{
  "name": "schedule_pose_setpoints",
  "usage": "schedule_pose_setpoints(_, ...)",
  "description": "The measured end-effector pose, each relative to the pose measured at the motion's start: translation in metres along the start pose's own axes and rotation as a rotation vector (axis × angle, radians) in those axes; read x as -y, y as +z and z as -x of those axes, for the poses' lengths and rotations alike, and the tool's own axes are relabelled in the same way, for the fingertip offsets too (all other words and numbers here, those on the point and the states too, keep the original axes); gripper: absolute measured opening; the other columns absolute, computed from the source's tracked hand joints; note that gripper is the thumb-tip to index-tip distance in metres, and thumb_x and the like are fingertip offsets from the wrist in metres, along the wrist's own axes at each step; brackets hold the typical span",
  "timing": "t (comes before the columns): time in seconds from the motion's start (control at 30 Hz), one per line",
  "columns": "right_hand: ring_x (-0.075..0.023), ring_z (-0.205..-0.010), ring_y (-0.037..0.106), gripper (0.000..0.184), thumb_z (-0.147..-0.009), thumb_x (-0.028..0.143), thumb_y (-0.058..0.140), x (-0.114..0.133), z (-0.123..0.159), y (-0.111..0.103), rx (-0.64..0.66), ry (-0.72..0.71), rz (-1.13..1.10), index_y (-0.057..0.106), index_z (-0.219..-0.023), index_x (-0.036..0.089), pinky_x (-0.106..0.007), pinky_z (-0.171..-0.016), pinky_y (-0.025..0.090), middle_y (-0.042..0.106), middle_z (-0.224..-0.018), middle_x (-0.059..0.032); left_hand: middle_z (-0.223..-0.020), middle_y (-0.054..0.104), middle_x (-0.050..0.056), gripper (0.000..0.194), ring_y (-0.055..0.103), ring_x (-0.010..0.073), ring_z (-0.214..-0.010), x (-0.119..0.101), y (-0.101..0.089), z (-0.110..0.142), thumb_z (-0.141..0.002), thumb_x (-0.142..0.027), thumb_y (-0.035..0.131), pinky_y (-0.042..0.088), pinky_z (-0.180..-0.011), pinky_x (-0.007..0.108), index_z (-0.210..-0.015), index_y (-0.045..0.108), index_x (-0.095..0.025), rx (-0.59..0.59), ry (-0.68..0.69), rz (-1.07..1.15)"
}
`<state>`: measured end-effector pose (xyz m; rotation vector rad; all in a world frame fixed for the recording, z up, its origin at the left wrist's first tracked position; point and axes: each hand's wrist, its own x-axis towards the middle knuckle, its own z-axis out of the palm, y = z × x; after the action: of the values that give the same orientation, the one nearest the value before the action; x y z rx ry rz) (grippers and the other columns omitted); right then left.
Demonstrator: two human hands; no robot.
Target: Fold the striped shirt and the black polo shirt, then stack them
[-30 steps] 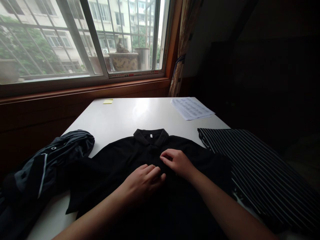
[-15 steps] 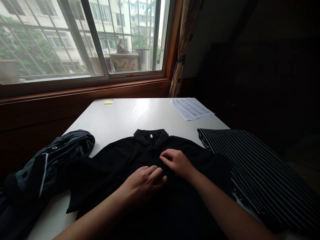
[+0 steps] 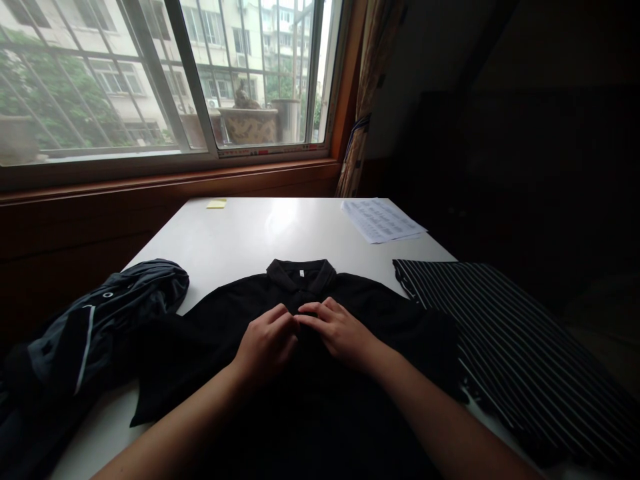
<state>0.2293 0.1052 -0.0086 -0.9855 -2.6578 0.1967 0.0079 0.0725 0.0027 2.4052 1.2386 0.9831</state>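
A black polo shirt lies spread front up, its collar at the far end and a small white tag inside the neck. Just below the collar, my left hand has its fingers bent and closed on the shirt front. My right hand meets it there, thumb and fingers pinched together at the placket. The fingertips of both hands come together near the shirt's middle line. Any button between them is too dark and too small to make out.
Dark crumpled clothing with white piping lies to the left. On the right is a black garment with white stripes. Printed papers and a yellow sticky note rest on the far part of the white table, below a barred window.
My left hand has moved up toward the collar. My right hand has shifted left and its fingers have come down to the placket, so both hands now meet.
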Motion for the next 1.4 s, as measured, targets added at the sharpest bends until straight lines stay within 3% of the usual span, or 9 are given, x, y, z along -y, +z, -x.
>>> schedule_pose_setpoints(0.2, -0.0222, -0.099, 0.052, 0.053, -0.093, 0.014, 0.052, 0.005, -0.002, -0.003, 0.035, 0.032, 0.083, 0.050, -0.143, 0.033, -0.036, -0.089, 0.045, 0.056, -0.116, -0.0079, -0.084, 0.060, 0.002, 0.014, 0.059, 0.0192, -0.084, 0.004, -0.002, -0.008, -0.087, -0.015, 0.051, 0.049, -0.076, 0.032, -0.085, 0.063, -0.022, -0.067, -0.160, 0.062)
schedule_pose_setpoints(0.43, -0.0195, -0.086, 0.057, 0.038, -0.089, 0.012, 0.053, 0.009, -0.005, -0.006, 0.034, 0.079, 0.120, 0.059, -0.125, 0.024, -0.031, -0.077, 0.045, 0.058, -0.109, -0.0074, -0.088, 0.064, 0.002, 0.018, 0.061, 0.0193, -0.087, 0.014, -0.001, -0.012, -0.085, -0.012, 0.051, 0.050, -0.079, 0.033, -0.087, 0.066, -0.021, -0.106, -0.272, 0.141)
schedule_pose_setpoints(0.63, -0.0156, -0.083, 0.063, 0.021, -0.097, 0.019, 0.047, 0.003, -0.002, -0.004, -0.141, 0.178, -0.129, 0.063, -0.110, 0.023, -0.026, -0.077, 0.049, 0.062, -0.103, -0.0042, -0.091, 0.066, 0.002, 0.016, 0.058, 0.0209, -0.090, 0.013, 0.002, -0.012, -0.086, -0.014, 0.057, 0.050, -0.083, 0.037, -0.091, 0.069, -0.022, -0.037, -0.194, 0.012)
schedule_pose_setpoints(0.9, -0.0160, -0.081, 0.063, 0.011, -0.092, 0.025, 0.062, 0.002, -0.005, -0.003, -0.296, 0.343, -0.354, 0.069, -0.085, 0.022, -0.028, -0.077, 0.050, 0.064, -0.090, -0.0022, -0.099, 0.064, 0.005, 0.023, 0.054, 0.0226, -0.097, 0.018, 0.010, -0.009, -0.090, -0.020, 0.064, 0.053, -0.086, 0.038, -0.111, 0.071, -0.027, 0.049, -0.078, -0.139)
schedule_pose_setpoints(1.1, -0.0169, -0.074, 0.064, 0.002, -0.081, 0.024, 0.069, 0.002, -0.009, -0.002, -0.312, 0.477, -0.510, 0.070, -0.081, 0.022, -0.028, -0.069, 0.048, 0.069, -0.082, -0.0003, -0.102, 0.065, 0.005, 0.021, 0.056, 0.0221, -0.097, 0.014, -0.005, -0.029, -0.091, -0.024, 0.064, 0.051, -0.084, 0.033, -0.109, 0.073, -0.030, 0.271, -0.087, -0.223)
schedule_pose_setpoints(1.2, -0.0183, -0.078, 0.066, 0.010, -0.077, 0.023, 0.070, -0.001, -0.010, 0.001, -0.331, 0.547, -0.621, 0.068, -0.087, 0.022, -0.029, -0.072, 0.049, 0.071, -0.084, 0.0004, -0.100, 0.066, 0.005, 0.017, 0.058, 0.0228, -0.095, 0.016, -0.005, -0.041, -0.088, -0.022, 0.067, 0.049, -0.084, 0.033, -0.102, 0.075, -0.027, 0.302, -0.105, -0.180)
schedule_pose_setpoints(1.4, -0.0208, -0.086, 0.069, 0.024, -0.073, 0.026, 0.074, -0.009, -0.011, 0.009, -0.388, 0.583, -0.860, 0.062, -0.093, 0.022, -0.033, -0.079, 0.052, 0.071, -0.088, -0.0010, -0.097, 0.064, 0.004, 0.013, 0.063, 0.0195, -0.090, 0.037, 0.008, -0.042, -0.082, -0.019, 0.073, 0.051, -0.083, 0.029, -0.094, 0.076, -0.023, 0.219, -0.111, 0.125)
